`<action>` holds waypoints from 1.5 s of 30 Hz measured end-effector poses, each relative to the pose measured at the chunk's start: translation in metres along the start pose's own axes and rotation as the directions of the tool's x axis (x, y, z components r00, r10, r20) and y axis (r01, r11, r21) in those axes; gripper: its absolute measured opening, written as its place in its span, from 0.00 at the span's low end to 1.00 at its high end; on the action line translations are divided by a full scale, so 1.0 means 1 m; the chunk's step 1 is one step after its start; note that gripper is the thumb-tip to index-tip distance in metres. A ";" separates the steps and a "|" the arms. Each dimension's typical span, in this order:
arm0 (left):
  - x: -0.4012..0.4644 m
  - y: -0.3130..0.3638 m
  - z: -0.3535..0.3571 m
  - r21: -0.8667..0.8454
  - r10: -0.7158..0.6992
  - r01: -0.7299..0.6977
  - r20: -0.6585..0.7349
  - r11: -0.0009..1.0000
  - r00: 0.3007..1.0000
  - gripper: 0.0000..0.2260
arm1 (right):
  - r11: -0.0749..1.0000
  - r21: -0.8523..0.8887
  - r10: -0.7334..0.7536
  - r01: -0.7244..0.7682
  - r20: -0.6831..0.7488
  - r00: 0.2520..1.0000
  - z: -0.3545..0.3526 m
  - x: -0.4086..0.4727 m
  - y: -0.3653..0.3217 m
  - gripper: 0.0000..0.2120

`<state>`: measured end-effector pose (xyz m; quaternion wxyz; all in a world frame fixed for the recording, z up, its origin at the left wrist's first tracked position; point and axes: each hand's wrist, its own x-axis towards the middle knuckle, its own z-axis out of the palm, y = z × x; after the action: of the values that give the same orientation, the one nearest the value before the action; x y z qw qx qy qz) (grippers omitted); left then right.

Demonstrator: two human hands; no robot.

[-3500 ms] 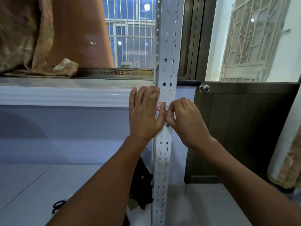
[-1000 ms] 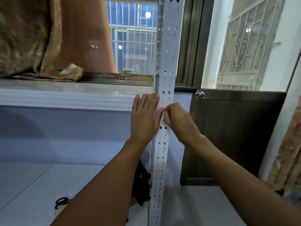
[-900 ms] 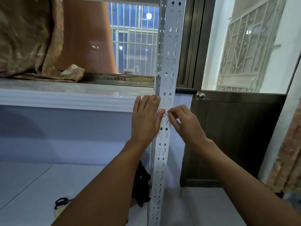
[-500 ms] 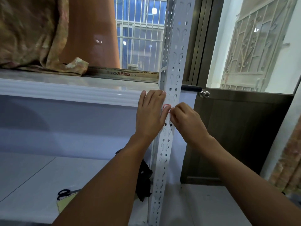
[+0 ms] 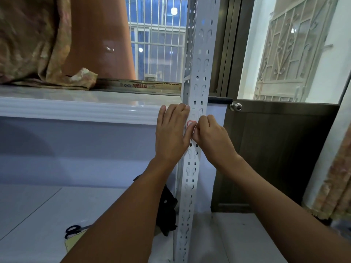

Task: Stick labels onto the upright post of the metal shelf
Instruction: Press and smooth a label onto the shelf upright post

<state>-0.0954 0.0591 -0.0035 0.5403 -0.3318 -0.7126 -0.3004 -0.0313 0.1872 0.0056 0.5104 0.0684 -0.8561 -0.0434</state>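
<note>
Head view: a white perforated post (image 5: 197, 88) is seen standing upright in front of a window sill (image 5: 79, 109), and everything below is placed relative to that post. A small red-edged label (image 5: 191, 123) is seen on the post's front face, just below sill height, only partly visible between the two hands. The left hand (image 5: 171, 133) is laid flat and unclenched against the post's left side, grasping nothing, with its thumb resting at the label's left edge. The right hand (image 5: 210, 137) is curled at the post's right side, its fingertips (image 5: 197, 128) pressed on the label's right edge; whether the label is pinched or merely pushed cannot be told. The step in hand is judged to be the pressing down of one label. Next, the label would need to be smoothed flat between the holes, then a fresh label fetched. Scissors (image 5: 73, 230) are seen on the floor, well left of the post's foot.
</note>
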 end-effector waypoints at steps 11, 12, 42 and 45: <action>0.000 -0.002 0.003 -0.016 0.001 -0.001 -0.006 1.000 1.000 0.21 | 0.946 0.315 0.099 -0.076 -0.058 0.993 -0.013 -0.018 0.003 0.09; 0.000 -0.002 0.003 -0.015 -0.001 0.001 -0.003 1.000 1.000 0.22 | 0.956 0.288 0.077 -0.051 -0.080 0.994 -0.012 -0.019 0.002 0.10; 0.003 -0.004 0.003 -0.024 0.019 -0.020 -0.027 1.000 0.999 0.18 | 0.925 0.344 0.204 -0.161 -0.093 0.975 -0.012 -0.029 0.012 0.08; 0.003 0.000 0.004 -0.036 0.014 -0.014 -0.019 0.999 1.000 0.19 | 0.936 0.323 0.177 -0.139 -0.092 0.980 -0.013 -0.031 0.014 0.12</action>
<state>-0.0985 0.0629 -0.0020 0.5429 -0.3437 -0.6996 -0.3124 -0.0060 0.2055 -0.0135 0.5450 0.0824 -0.8227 0.1392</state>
